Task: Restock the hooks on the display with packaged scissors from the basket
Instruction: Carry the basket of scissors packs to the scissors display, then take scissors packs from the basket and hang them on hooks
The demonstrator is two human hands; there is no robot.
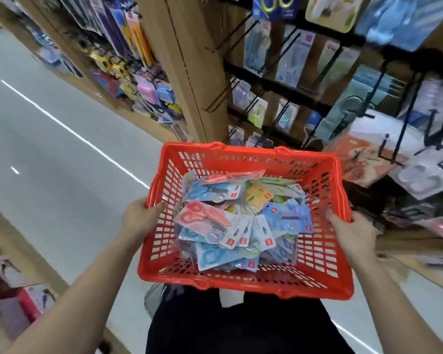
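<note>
— At the side rims of the basket: hands?
— Left hand grips the left rim, right hand grips the right rim, fingers curled over the edge.
— Packaged scissors?
— Piled inside the basket, blue, pink and yellow packs.
— Display?
— Beyond the basket's far rim, hooks with hanging packs, blurred.

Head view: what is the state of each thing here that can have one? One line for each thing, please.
basket: held up off the floor by both hands, partly filled.
packaged scissors: in a loose pile inside the basket, none in a hand.
left hand: grips the basket's left rim.
right hand: grips the basket's right rim.
display hooks: many loaded, a few look bare.
</note>
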